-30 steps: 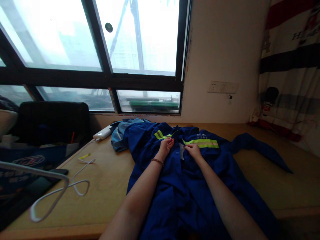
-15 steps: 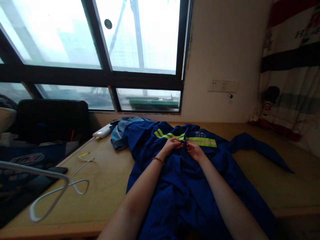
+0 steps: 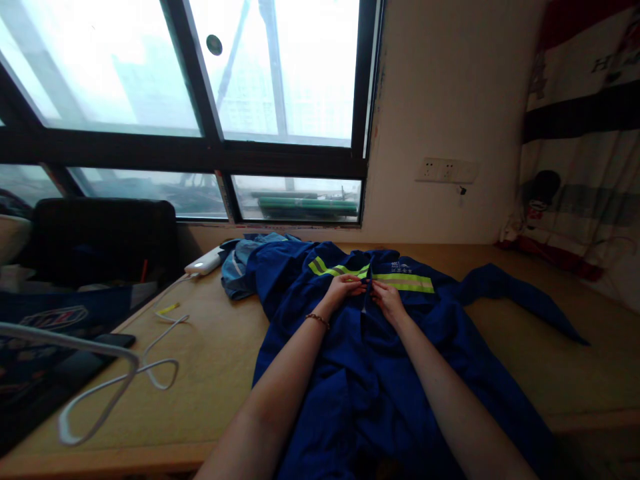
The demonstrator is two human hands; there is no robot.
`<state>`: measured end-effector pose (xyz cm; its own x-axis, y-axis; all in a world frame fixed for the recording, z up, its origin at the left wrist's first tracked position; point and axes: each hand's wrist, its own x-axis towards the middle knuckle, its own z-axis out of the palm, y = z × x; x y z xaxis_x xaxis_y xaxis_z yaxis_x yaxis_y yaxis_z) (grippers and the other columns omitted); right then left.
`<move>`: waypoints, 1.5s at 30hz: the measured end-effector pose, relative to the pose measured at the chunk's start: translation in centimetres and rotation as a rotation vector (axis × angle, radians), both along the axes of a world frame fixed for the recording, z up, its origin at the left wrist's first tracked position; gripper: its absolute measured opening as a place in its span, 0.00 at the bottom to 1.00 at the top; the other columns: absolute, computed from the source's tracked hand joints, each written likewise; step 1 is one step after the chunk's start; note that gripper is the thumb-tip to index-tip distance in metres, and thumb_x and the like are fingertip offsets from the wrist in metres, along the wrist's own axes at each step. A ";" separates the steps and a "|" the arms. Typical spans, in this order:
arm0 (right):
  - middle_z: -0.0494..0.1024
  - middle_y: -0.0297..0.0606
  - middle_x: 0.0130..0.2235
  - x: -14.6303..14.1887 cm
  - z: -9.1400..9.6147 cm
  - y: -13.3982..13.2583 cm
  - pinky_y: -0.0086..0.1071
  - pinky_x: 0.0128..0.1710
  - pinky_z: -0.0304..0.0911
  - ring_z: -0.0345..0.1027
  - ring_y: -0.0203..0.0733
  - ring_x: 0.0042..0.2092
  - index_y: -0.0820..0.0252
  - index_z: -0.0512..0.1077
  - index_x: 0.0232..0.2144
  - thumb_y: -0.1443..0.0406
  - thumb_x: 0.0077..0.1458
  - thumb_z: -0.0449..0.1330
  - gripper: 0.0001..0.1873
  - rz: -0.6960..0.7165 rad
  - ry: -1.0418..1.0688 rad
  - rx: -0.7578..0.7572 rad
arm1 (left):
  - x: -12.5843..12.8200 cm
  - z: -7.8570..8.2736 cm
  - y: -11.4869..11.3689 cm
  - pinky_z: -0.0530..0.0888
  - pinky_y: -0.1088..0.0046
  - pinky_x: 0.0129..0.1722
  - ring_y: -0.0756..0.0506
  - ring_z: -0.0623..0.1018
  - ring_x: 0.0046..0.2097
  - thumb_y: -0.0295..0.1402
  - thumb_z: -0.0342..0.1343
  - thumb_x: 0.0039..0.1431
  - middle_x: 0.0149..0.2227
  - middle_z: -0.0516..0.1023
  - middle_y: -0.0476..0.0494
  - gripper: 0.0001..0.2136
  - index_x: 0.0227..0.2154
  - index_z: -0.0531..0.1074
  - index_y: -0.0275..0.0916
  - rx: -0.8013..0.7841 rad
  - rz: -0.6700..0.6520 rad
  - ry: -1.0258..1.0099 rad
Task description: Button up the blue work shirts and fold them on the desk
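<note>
A dark blue work jacket [image 3: 340,387] with a yellow-green reflective stripe [image 3: 404,283] across its chest lies spread on the wooden table [image 3: 215,373]. At the front opening, just below the stripe, my left hand [image 3: 345,287] pinches one edge of the cloth. Close beside it, my right hand [image 3: 386,298] grips the facing edge, fingers closed. The fingertips of both hands nearly meet at the placket; any button or fastener between them is too small to make out. A beaded bracelet [image 3: 318,320] circles my left wrist.
Light blue clothing [image 3: 237,270] lies bunched past the jacket's left side. A white power bank-like box [image 3: 204,261] with a looping white cable [image 3: 165,360] sits on the left. One blue sleeve [image 3: 520,297] stretches right. Window, wall sockets [image 3: 447,171] and curtain [image 3: 580,153] stand behind.
My right hand has shifted slightly, and the placket edge under the fingers has opened a little, with a small pale spot showing below. My left hand stays nearly still.
</note>
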<state>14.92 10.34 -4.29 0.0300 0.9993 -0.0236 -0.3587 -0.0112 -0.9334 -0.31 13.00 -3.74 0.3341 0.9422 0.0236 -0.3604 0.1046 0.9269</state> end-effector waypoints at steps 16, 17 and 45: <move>0.77 0.38 0.30 -0.4 0.2 -0.3 0.22 0.19 0.61 0.68 0.33 0.25 0.63 0.74 0.31 0.66 0.39 0.62 0.12 -0.008 -0.087 0.057 | 0.7 0.9 -0.4 0.71 0.77 0.25 0.52 0.72 0.23 0.34 0.62 0.42 0.22 0.74 0.45 0.11 0.26 0.72 0.31 0.034 0.131 0.171; 0.77 0.39 0.29 -0.4 0.1 -0.3 0.22 0.19 0.61 0.68 0.33 0.25 0.63 0.74 0.31 0.66 0.39 0.61 0.12 -0.006 -0.113 0.073 | 0.8 1.0 -0.5 0.70 0.78 0.24 0.52 0.72 0.23 0.34 0.62 0.42 0.22 0.74 0.46 0.11 0.25 0.71 0.32 0.051 0.141 0.199; 0.72 0.30 0.24 -0.8 -0.3 0.1 0.23 0.19 0.56 0.58 0.28 0.20 0.60 0.72 0.39 0.65 0.39 0.55 0.20 0.013 -0.349 0.219 | 0.3 0.5 0.0 0.69 0.78 0.23 0.53 0.70 0.20 0.25 0.60 0.43 0.18 0.69 0.51 0.07 0.23 0.65 0.33 -0.060 0.162 0.096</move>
<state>14.16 10.43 -4.63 -0.0143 0.9798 0.1995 -0.0208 0.1992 -0.9797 0.00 13.03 -3.19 0.1764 0.9826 -0.0588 -0.2874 0.1085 0.9516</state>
